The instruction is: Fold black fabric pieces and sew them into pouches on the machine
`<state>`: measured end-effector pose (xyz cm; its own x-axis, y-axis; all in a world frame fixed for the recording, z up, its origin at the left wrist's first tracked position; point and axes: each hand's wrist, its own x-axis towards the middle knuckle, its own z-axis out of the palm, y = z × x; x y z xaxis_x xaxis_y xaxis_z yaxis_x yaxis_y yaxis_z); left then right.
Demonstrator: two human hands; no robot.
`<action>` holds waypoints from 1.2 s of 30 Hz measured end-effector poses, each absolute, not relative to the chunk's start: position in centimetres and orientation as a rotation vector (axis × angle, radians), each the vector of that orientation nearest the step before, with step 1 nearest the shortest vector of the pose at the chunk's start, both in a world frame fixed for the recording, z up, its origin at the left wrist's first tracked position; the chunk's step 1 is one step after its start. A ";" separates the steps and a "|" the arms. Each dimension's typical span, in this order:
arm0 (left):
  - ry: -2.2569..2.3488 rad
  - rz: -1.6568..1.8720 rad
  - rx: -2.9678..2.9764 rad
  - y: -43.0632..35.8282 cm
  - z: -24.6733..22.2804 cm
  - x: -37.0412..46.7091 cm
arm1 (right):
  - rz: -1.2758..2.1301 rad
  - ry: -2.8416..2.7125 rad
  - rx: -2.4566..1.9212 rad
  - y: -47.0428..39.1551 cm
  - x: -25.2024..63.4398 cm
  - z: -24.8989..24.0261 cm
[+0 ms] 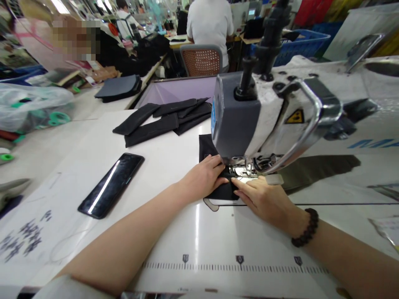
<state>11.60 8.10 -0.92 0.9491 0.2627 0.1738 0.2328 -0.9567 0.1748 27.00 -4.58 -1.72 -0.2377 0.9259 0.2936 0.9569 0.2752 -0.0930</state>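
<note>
A black fabric piece [223, 192] lies under the needle area of a sewing machine [238, 112]. My left hand [202, 176] rests on its left part, fingers stretched out and thumb apart, pressing the cloth down. At the right edge of the same piece, beside the metal needle plate [246, 172], my right hand [266, 198] has its index finger and thumb close together on the cloth. The machine head and my fingers hide part of the fabric. A dark beaded bracelet [307, 227] circles my right wrist.
Several black fabric strips [152, 128] lie behind my left hand. A phone [111, 185] lies on the left of the white table [174, 232], with scissors [12, 187] farther left. Dark olive cloth [321, 170] extends beneath the machine arm. Other people [210, 20] sit beyond.
</note>
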 end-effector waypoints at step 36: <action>0.278 0.310 2.923 8.1 -0.7 12.0 | -0.038 -2.244 -1.809 -4.6 27.4 -2.2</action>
<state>11.95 8.13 -0.65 0.9606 0.2047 0.1882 0.1653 -0.9646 0.2055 27.44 -4.64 -2.22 -0.1923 0.9573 0.2159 0.9641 0.2253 -0.1404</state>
